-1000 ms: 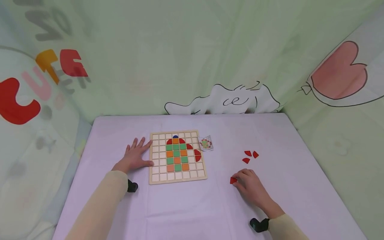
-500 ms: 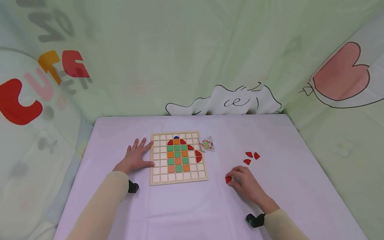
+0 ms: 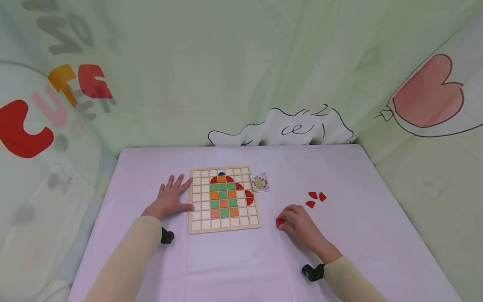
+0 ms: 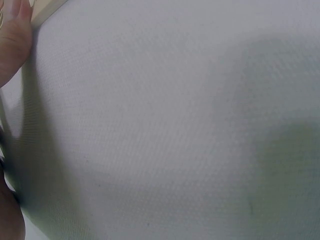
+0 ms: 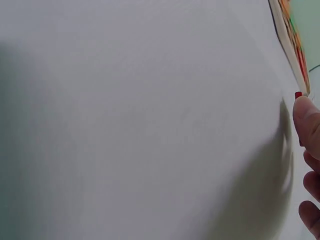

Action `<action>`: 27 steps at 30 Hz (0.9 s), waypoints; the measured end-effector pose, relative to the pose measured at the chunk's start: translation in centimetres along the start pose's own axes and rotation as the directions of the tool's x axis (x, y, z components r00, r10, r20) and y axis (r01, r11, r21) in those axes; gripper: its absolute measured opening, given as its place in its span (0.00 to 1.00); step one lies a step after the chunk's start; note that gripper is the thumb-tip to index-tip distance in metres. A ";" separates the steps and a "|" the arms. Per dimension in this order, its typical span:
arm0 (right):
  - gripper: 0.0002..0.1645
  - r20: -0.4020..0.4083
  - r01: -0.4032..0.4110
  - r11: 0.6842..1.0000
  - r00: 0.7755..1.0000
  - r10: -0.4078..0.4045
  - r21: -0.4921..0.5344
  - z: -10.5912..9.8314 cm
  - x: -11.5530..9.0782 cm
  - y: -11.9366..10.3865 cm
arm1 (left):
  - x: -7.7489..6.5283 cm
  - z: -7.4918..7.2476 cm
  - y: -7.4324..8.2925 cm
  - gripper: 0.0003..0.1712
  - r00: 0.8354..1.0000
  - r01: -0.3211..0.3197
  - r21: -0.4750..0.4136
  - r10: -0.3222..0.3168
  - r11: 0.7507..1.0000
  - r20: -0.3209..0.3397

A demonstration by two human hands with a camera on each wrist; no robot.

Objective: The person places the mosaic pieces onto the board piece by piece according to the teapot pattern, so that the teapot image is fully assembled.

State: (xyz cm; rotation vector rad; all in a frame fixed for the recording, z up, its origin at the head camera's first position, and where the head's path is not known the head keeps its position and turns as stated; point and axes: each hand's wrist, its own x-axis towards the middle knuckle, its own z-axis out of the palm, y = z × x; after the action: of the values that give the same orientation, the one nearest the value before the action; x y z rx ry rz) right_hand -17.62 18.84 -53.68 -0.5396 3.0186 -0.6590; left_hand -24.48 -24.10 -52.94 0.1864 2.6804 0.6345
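With thumb and fingers my right hand (image 3: 302, 226) pinches a red quarter-circle tile (image 3: 279, 222), to the right of the wooden grid board (image 3: 224, 229). In the right wrist view the tile's red edge (image 5: 298, 94) peeks out past the thumb. My left hand (image 3: 170, 199) lies with fingers spread at the board's left edge, thumb and fingertips touching the rim. Green tiles (image 3: 223, 194) and orange tiles (image 3: 224, 204) fill the board's middle. Red tiles (image 3: 249, 197) sit at the top and right of them, and a blue tile (image 3: 221, 173) at the very top.
A small patterned picture card (image 3: 259, 182) rests against the board's right edge. Several loose red tiles (image 3: 310, 204) lie on the pale cloth-covered table (image 3: 234, 268), beyond my right hand. Curtains with printed letters and drawings surround the table.
My right hand has moved left toward the board, carrying the pinched red tile. The left hand stays at the board's left edge.
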 end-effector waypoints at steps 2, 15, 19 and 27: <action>0.14 0.006 0.015 1.000 1.000 -0.015 0.006 0.2 0.6 -0.7 | 0.0 0.1 -0.1 0.61 1.000 0.001 0.002 -0.001 1.000 -0.001; 0.12 0.069 0.139 0.990 0.988 -0.140 0.020 1.8 4.6 -4.9 | -0.2 0.1 0.0 0.61 1.000 0.002 -0.005 -0.002 1.000 -0.004; 0.12 0.106 0.132 0.991 0.985 -0.133 0.011 2.2 5.6 -5.8 | -0.2 0.1 0.0 0.61 1.000 -0.002 0.006 0.002 1.000 -0.008; 0.12 0.093 0.192 0.981 0.977 -0.192 0.012 2.5 6.4 -6.9 | -0.2 -0.2 0.1 0.60 1.000 0.005 0.002 -0.005 1.000 -0.005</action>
State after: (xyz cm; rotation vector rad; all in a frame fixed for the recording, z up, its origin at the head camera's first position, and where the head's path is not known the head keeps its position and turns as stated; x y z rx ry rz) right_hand -21.19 9.85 -52.77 -0.8457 2.9012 -0.6256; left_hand -24.33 -24.15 -52.69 0.1791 2.6851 0.6317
